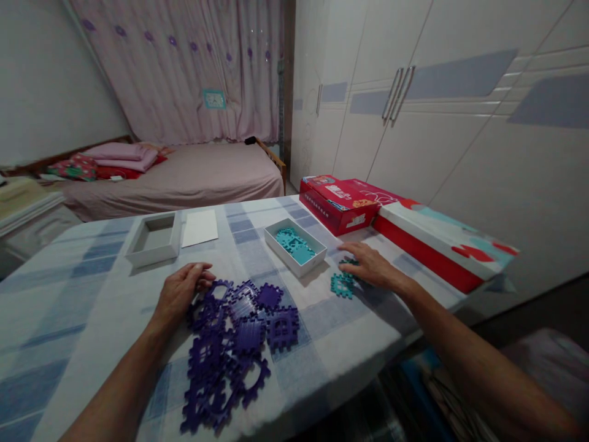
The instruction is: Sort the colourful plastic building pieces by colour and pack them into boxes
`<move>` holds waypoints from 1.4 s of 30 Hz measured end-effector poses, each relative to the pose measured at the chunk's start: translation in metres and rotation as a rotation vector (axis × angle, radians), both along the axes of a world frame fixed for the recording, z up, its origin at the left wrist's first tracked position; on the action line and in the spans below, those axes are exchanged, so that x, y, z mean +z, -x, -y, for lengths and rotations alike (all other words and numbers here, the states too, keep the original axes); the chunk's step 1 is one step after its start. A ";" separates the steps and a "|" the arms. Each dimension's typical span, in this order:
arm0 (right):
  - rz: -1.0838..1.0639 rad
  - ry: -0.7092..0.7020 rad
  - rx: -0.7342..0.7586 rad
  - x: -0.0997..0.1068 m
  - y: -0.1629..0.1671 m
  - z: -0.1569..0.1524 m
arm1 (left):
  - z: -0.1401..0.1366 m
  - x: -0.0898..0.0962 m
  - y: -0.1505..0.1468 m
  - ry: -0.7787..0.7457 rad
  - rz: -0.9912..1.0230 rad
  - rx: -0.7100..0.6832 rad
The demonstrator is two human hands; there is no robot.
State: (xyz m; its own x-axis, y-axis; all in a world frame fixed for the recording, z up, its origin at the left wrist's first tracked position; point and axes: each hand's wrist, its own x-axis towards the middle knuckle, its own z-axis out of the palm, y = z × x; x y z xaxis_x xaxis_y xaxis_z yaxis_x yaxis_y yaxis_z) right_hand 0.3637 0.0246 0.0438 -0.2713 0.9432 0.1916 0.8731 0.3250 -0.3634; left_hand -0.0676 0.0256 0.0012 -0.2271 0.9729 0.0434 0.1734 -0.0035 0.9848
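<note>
A heap of purple interlocking plastic tiles (251, 334) with toothed edges lies in front of me; some have window or ring cutouts. My left hand (186, 283) rests at the heap's far left edge, fingers curled together; whatever they may hold is hidden. Over on the right, my right hand (368, 263) is above a few teal interlocking tiles (342, 285) on the cloth, fingers stretched out and partly covering them. Between the hands stands a white box (301, 269) with more teal tiles (294, 244) in it.
A second, grey-white box (154, 253) and a white card (199, 228) lie at the far left of the checked tablecloth (105, 325). Red boxes (338, 205) and a long red-and-white box (427, 245) line the right edge. Beyond are a bed (197, 172) and wardrobe (451, 141).
</note>
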 end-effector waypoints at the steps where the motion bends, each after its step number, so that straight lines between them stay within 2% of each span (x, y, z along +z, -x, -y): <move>1: 0.029 0.060 -0.020 -0.005 -0.009 0.007 | 0.000 -0.001 0.000 0.001 -0.001 -0.003; 4: 0.030 0.128 -0.029 -0.018 -0.022 0.022 | -0.001 -0.002 0.001 0.004 -0.007 -0.007; 13: -0.129 -0.039 -0.038 -0.027 -0.011 0.029 | 0.000 -0.002 0.004 -0.007 -0.041 -0.020; 16: -0.220 -0.087 -0.094 -0.026 -0.013 0.028 | 0.001 0.001 0.001 -0.010 -0.031 -0.012; 19: -0.262 -0.142 -0.134 -0.016 -0.009 0.020 | 0.002 0.003 -0.003 -0.008 -0.011 -0.004; 22: -0.260 -0.230 -0.069 0.002 0.010 0.002 | 0.001 0.003 -0.003 -0.008 -0.013 0.001; 25: -0.234 -0.264 0.047 0.016 0.044 -0.027 | -0.001 0.001 -0.001 -0.012 -0.036 -0.008; 30: -0.137 -0.175 0.097 0.017 0.108 -0.080 | 0.000 -0.001 0.001 -0.012 -0.033 -0.023; 33: -0.106 -0.148 0.088 0.016 0.129 -0.091 | 0.001 0.001 0.000 -0.008 -0.028 -0.025; 35: -0.123 -0.167 0.107 0.016 0.126 -0.086 | 0.002 0.003 -0.002 -0.006 -0.027 -0.020; 37: -0.139 -0.211 0.117 0.017 0.108 -0.072 | 0.003 0.005 -0.003 -0.005 -0.030 -0.014; 40: -0.120 -0.236 0.063 0.014 0.060 -0.040 | 0.003 0.006 -0.005 -0.012 -0.033 -0.008; 42: -0.081 -0.174 0.015 0.009 0.025 -0.016 | 0.003 0.006 -0.005 -0.019 -0.032 -0.003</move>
